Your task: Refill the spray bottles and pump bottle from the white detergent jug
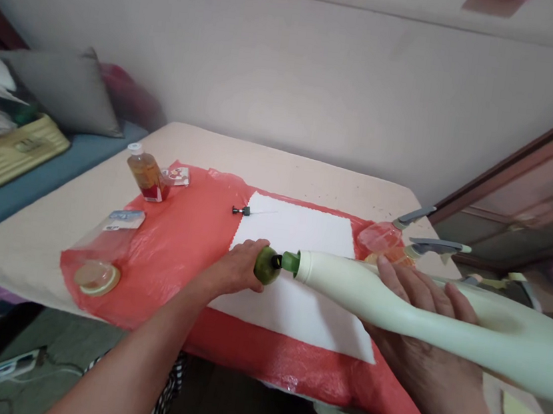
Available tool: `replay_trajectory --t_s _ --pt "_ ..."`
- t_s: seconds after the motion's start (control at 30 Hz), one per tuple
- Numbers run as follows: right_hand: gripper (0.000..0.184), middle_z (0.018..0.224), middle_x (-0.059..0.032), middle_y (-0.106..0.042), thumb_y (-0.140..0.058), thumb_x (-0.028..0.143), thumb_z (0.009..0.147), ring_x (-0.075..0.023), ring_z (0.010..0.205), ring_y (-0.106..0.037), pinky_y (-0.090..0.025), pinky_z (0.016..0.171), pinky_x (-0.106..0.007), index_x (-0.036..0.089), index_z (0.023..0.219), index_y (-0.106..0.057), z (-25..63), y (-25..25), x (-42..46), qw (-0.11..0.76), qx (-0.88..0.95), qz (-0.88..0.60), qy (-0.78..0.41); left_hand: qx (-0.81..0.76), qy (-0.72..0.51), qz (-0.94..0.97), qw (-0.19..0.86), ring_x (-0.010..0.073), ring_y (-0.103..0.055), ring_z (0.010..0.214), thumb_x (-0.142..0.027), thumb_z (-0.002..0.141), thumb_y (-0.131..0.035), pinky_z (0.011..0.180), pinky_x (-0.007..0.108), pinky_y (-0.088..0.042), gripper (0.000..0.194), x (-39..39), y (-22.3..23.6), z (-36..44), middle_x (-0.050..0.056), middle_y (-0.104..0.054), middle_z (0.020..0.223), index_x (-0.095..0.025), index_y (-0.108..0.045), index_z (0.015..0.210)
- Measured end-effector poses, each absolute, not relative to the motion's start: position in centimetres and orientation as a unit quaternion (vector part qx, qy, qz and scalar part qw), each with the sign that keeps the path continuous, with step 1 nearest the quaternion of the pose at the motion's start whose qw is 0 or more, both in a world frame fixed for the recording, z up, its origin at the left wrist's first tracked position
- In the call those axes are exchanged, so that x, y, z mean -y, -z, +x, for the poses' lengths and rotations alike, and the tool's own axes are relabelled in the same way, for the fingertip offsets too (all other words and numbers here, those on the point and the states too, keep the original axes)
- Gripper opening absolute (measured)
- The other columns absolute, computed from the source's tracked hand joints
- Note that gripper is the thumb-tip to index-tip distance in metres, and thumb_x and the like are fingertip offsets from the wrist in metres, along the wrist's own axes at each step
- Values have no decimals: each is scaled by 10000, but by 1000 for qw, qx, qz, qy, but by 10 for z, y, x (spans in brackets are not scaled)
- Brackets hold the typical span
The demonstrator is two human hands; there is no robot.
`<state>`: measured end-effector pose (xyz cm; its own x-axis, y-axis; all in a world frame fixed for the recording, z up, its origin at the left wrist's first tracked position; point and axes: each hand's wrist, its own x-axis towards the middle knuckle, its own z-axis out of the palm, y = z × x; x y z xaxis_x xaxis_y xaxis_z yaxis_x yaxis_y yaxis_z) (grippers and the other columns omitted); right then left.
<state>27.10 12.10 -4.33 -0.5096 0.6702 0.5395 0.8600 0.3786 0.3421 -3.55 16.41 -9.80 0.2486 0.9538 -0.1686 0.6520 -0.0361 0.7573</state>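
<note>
A long pale green device (396,302) lies nearly level above the table, its narrow end pointing left. My right hand (422,332) is wrapped round its body from below, fingers over the top. A round olive-green knob (268,266) sits on a small green neck (290,261) at the device's tip. My left hand (238,271) is closed round that knob. Both hands hover over a white sheet (298,236) that rests on a red plastic sheet (182,236).
On the red sheet stand a small bottle of amber liquid (146,173), a clear lidded cup (95,275), small packets (126,218) and a black-tipped needle (243,211). Grey-handled tools (435,247) lie at the right. Cushions (69,87) sit left of the beige table (311,171).
</note>
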Motion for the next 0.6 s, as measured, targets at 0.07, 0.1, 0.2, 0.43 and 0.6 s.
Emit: replay_trajectory --t_s 0.07,0.1,0.2,0.43,0.6 --pt "764 1375 -176 -583 -619 355 889 -365 1196 -579 -359 1080 -563 190 1547 -267 271 43 -120 160 815 -481 281 -581 -186 695 380 339 -541 1092 -245 551 -790 846 435 -457 774 -164 97 -34 89 -578 1195 -294 -524 1276" --pt "764 1382 -174 -577 -618 350 891 -367 1206 -572 -352 1084 -568 199 1550 -261 271 43 -120 161 814 -487 271 -581 -185 695 381 338 -539 1087 -245 555 -786 844 437 -456 770 -164 97 -34 90 -579 1186 -292 -523 1277" --pt "775 1394 -173 -566 -617 344 890 -371 1220 -562 -342 1085 -583 206 1555 -243 271 44 -118 163 814 -492 261 -578 -193 692 387 333 -538 1075 -238 548 -786 831 434 -458 753 -164 96 -33 83 -588 1157 -297 -536 1255" --pt "789 1393 -171 -573 -613 325 887 -374 1234 -563 -336 1089 -577 209 1562 -221 269 41 -116 154 811 -495 270 -580 -203 687 388 331 -547 1065 -233 519 -801 841 439 -460 777 -165 98 -32 87 -592 1159 -292 -545 1250" --pt "794 1393 -162 -576 -610 308 892 -370 1254 -553 -325 1099 -581 227 1567 -199 269 40 -116 154 810 -498 267 -580 -215 680 393 313 -548 1046 -231 500 -810 829 422 -462 771 -166 101 -32 66 -606 1129 -310 -565 1227"
